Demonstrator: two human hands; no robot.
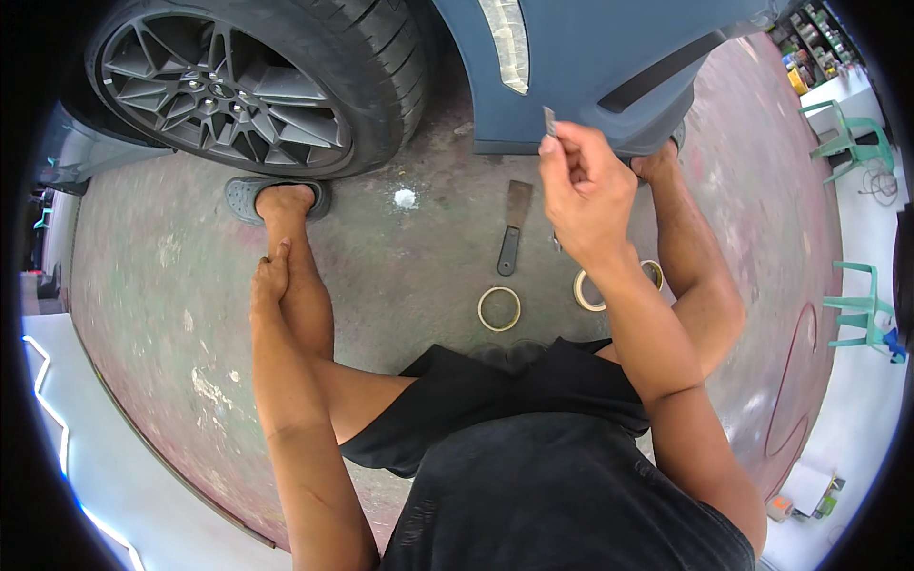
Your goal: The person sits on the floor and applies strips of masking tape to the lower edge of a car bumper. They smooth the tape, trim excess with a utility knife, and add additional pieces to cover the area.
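Note:
My right hand (588,186) is raised in front of the blue car body panel (590,67), its thumb and fingers closed in a pinch. Between them is a small flat grey blade (549,119), its free end pointing up. Behind it, a strip of pale masking tape (507,43) runs down the panel. My left hand (270,276) is wrapped round my left shin, just above the ankle, and its fingers are partly hidden. On the floor between my feet lies a putty knife (512,228) with a dark handle.
A tyre on a dark alloy wheel (219,90) stands at the upper left. Rolls of masking tape (499,309) lie on the floor, some partly behind my right forearm. White powder (406,199) sits near the tyre. Green plastic chairs (847,138) stand at the far right.

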